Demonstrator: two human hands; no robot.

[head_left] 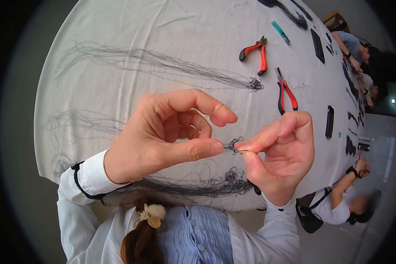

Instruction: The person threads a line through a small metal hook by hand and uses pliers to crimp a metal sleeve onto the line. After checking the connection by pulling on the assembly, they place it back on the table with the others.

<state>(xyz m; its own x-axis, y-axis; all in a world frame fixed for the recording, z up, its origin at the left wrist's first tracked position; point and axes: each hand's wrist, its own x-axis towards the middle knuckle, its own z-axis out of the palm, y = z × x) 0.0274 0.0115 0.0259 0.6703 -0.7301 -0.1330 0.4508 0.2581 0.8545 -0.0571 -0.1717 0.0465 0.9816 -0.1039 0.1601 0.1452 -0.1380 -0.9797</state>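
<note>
1. Left hand [163,136]: we record it closed, thumb and fingertip pinching the hair strand [231,144].
2. Right hand [282,152]: pinched on the same strand's curled end, above the tabletop [163,26].
3. Red pliers [287,94]: on the tabletop beyond the hands.

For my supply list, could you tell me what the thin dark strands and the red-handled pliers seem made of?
Thin dark strands: probably hair or synthetic fibre, fine, curled at the tips. Red-handled pliers: grey metal jaws, likely steel; glossy red grips, seemingly plastic or rubber.
</note>
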